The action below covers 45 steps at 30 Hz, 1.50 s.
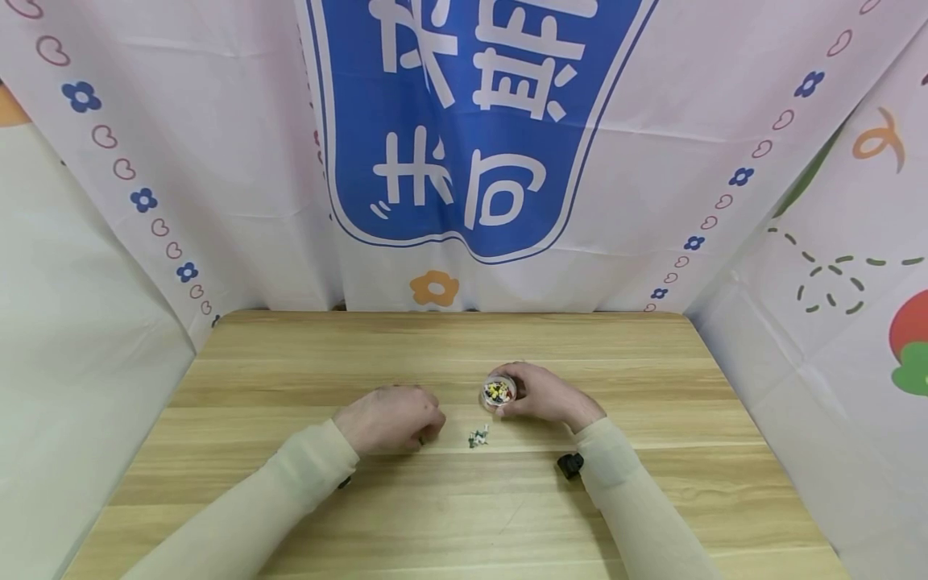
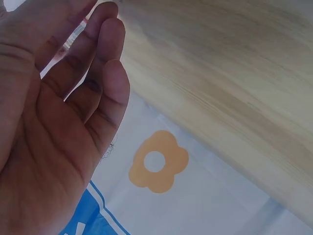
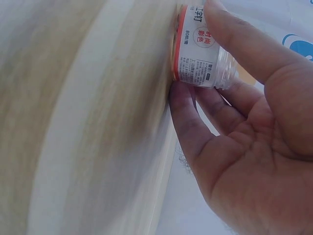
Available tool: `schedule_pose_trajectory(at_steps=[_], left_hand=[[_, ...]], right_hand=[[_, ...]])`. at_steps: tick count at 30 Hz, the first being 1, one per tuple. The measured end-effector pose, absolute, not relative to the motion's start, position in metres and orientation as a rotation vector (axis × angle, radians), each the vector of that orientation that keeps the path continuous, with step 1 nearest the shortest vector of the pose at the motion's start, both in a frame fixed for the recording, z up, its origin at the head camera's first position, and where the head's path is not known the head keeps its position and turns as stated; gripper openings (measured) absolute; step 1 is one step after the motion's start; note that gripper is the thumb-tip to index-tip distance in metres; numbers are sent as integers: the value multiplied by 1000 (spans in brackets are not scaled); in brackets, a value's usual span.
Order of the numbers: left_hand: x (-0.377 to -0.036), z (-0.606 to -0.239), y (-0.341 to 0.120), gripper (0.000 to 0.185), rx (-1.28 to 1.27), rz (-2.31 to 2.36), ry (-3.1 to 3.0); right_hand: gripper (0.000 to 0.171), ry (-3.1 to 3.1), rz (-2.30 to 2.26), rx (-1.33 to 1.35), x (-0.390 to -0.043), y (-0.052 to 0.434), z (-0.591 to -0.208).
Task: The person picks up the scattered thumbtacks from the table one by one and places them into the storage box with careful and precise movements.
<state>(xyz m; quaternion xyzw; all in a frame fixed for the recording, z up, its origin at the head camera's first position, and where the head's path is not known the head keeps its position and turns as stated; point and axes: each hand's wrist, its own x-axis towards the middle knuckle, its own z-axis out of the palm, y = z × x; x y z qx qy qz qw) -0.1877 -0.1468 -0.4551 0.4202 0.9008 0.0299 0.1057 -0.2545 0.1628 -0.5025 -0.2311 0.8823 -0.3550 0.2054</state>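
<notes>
My right hand (image 1: 544, 393) grips a small clear jar (image 1: 499, 392) standing on the table, thumb on one side and fingers round the other. Yellow, dark, red and white push pins fill it, seen through its uncapped top. In the right wrist view the jar's printed label (image 3: 195, 46) has a red band near its base. My left hand (image 1: 395, 417) hovers low over the wood to the left, fingers bent, with a small green push pin at the thumb and fingertips. Between the hands lies a little pile of green and white push pins (image 1: 478, 437), just in front of the jar.
The wooden table (image 1: 464, 515) reaches back to a white cloth (image 1: 275, 274) with a blue printed panel. More printed cloth hangs along both sides. A black wrist device (image 1: 570, 465) sits by the right cuff.
</notes>
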Motion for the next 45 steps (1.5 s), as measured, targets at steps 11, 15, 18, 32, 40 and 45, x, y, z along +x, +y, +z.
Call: schedule_pose_trajectory(at_steps=[11,15,18,32,40,45], left_hand=[[-191,-465,-146,32,1227,131,2657],[-194,-466,-144,31,1251,136,2685],[-196,-464,-142,29,1267,162,2708],[-203,-458,-128,14,1121,262,2793],[-207,-460,-118,11,1107,330,2844],[-211,-463,-111,12,1120,372,2858]], right_hand=[[66,2450,-992,-644,-254,163,-502],[66,2445,-996,-640,-254,163,-502],[66,2449,-996,-642,-254,163,-502],[66,2460,-994,-656,-255,163,-502],[65,2450,-1010,-646,-254,163,-502],[64,2454,-1013,-655,-254,163,-502]])
